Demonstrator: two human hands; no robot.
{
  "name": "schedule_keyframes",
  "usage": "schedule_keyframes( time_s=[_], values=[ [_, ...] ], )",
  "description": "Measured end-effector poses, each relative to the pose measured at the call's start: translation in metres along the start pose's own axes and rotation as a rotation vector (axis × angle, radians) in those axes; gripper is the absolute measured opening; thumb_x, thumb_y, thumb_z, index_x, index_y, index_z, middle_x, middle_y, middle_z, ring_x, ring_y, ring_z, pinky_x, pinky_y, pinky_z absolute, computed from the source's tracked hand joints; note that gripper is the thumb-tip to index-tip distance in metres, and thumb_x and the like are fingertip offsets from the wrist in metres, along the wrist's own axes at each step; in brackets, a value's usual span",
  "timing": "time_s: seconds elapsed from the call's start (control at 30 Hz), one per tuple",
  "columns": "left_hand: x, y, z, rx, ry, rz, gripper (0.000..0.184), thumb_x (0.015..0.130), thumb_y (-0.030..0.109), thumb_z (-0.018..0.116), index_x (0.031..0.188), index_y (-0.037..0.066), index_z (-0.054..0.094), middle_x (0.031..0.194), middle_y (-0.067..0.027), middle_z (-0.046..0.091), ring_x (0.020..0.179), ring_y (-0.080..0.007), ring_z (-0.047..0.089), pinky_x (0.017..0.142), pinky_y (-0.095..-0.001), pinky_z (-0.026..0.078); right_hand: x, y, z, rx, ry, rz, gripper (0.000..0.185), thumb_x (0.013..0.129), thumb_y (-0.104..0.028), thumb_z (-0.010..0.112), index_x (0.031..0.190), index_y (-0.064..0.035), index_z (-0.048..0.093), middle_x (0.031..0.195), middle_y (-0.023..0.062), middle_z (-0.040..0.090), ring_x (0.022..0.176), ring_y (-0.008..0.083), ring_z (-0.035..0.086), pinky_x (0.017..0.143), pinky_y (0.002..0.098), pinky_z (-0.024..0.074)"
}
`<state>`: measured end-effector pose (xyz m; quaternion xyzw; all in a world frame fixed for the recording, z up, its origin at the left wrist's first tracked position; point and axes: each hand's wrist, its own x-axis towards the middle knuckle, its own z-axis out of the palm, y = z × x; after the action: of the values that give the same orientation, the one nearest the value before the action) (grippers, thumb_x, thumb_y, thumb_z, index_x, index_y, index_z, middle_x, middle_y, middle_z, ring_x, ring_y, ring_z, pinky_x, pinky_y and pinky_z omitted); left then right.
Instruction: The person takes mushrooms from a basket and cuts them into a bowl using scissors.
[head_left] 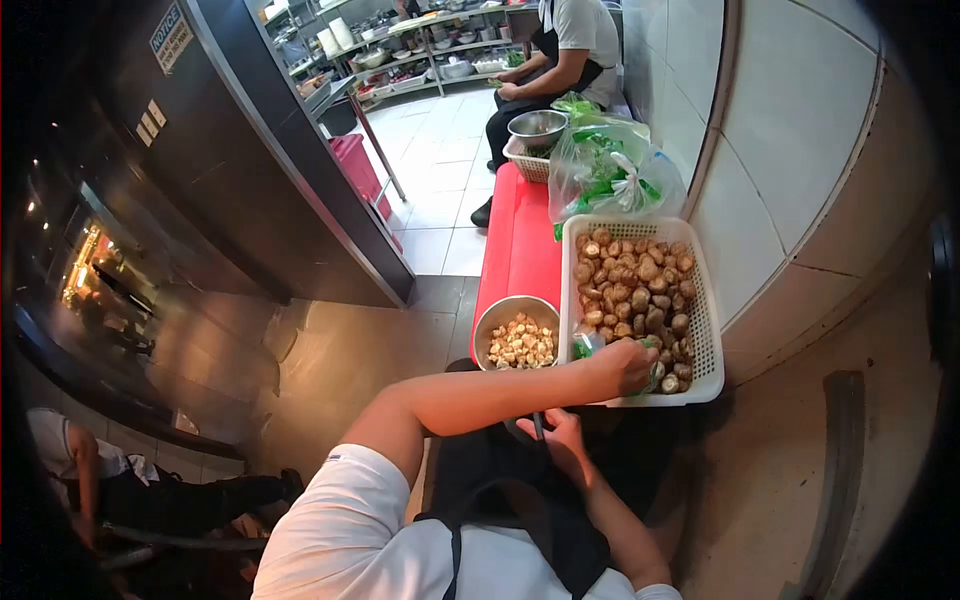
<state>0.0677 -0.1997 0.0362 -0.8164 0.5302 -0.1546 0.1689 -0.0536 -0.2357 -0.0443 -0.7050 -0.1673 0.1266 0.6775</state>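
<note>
My left hand (625,368) reaches across my body to the near end of a white perforated basket (708,345). Its fingers are curled and closed; what they hold is hidden. Brown shiitake mushrooms (640,285) fill the basket. Pieces of clear, green-tinted plastic (587,345) show on either side of the left hand. Low over my lap, my right hand (565,438) is closed around a narrow dark tool (540,425) that looks like a knife, partly covered by the left forearm. Left of the basket, a metal bowl (481,335) contains pale cut mushroom pieces (522,343).
Bowl and basket rest on a red bench (515,230). Beyond are knotted plastic bags of greens (615,175) and another metal bowl (538,123). A co-worker (570,60) sits farther back; another person (90,460) is lower left. A tiled wall (780,170) borders the right.
</note>
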Motion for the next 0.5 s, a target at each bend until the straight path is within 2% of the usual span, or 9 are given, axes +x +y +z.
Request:
schedule_keyframes(
  time_s=[0.03, 0.07, 0.17, 0.27, 0.37, 0.5],
  values=[
    [0.001, -0.001, -0.008, 0.049, -0.051, 0.035, 0.016, 0.08, 0.02, 0.065, 0.08, 0.007, 0.075, 0.094, -0.0082, 0.062, 0.081, -0.0188, 0.063, 0.061, -0.0331, 0.048, 0.0, 0.003, 0.0, -0.025, -0.011, 0.028, 0.035, 0.085, -0.014, 0.083, 0.113, 0.0029, 0.071, 0.1, 0.006, 0.076, 0.091, 0.0072, 0.064, 0.08, 0.027, 0.0519],
    [0.007, -0.003, 0.001, -0.05, -0.045, 0.006, 0.019, 0.081, 0.021, 0.063, 0.083, 0.007, 0.075, 0.093, -0.0068, 0.062, 0.08, -0.017, 0.062, 0.058, -0.0309, 0.044, 0.0, 0.005, -0.001, -0.048, -0.024, 0.058, 0.035, 0.086, -0.013, 0.082, 0.115, 0.0033, 0.07, 0.101, 0.0054, 0.076, 0.092, 0.0075, 0.064, 0.081, 0.0267, 0.0518],
    [0.017, 0.0, 0.018, -0.003, -0.009, -0.009, 0.02, 0.081, 0.022, 0.063, 0.087, 0.007, 0.074, 0.097, -0.0065, 0.063, 0.08, -0.0178, 0.061, 0.061, -0.032, 0.043, 0.001, 0.001, -0.002, -0.053, -0.055, 0.066, 0.04, 0.085, -0.013, 0.083, 0.119, 0.0039, 0.069, 0.104, 0.0056, 0.075, 0.096, 0.0088, 0.066, 0.085, 0.0266, 0.0519],
    [0.02, 0.004, 0.008, 0.176, -0.13, 0.126, 0.021, 0.081, 0.024, 0.063, 0.091, 0.008, 0.074, 0.103, -0.0063, 0.064, 0.085, -0.0195, 0.061, 0.066, -0.0343, 0.044, 0.002, 0.017, 0.004, 0.022, 0.036, -0.04, 0.044, 0.083, -0.021, 0.085, 0.119, -0.0001, 0.069, 0.088, 0.0076, 0.072, 0.082, 0.0097, 0.065, 0.077, 0.0281, 0.0526],
    [0.006, -0.018, 0.005, 0.086, 0.153, 0.245, 0.023, 0.082, 0.027, 0.061, 0.093, 0.01, 0.074, 0.107, -0.0057, 0.065, 0.094, -0.0212, 0.061, 0.07, -0.0365, 0.045, 0.0, 0.024, 0.003, 0.052, 0.045, 0.044, 0.044, 0.083, -0.021, 0.085, 0.118, 0.0008, 0.069, 0.091, 0.008, 0.072, 0.084, 0.0096, 0.065, 0.079, 0.0284, 0.0528],
    [-0.002, -0.032, 0.002, 0.042, 0.239, 0.25, 0.023, 0.082, 0.029, 0.061, 0.092, 0.013, 0.075, 0.106, -0.0041, 0.064, 0.099, -0.0217, 0.06, 0.073, -0.035, 0.044, 0.001, 0.019, 0.0, 0.054, 0.045, 0.098, 0.044, 0.083, -0.02, 0.085, 0.118, 0.0011, 0.069, 0.095, 0.0079, 0.074, 0.088, 0.01, 0.067, 0.082, 0.0283, 0.0532]
  ],
)
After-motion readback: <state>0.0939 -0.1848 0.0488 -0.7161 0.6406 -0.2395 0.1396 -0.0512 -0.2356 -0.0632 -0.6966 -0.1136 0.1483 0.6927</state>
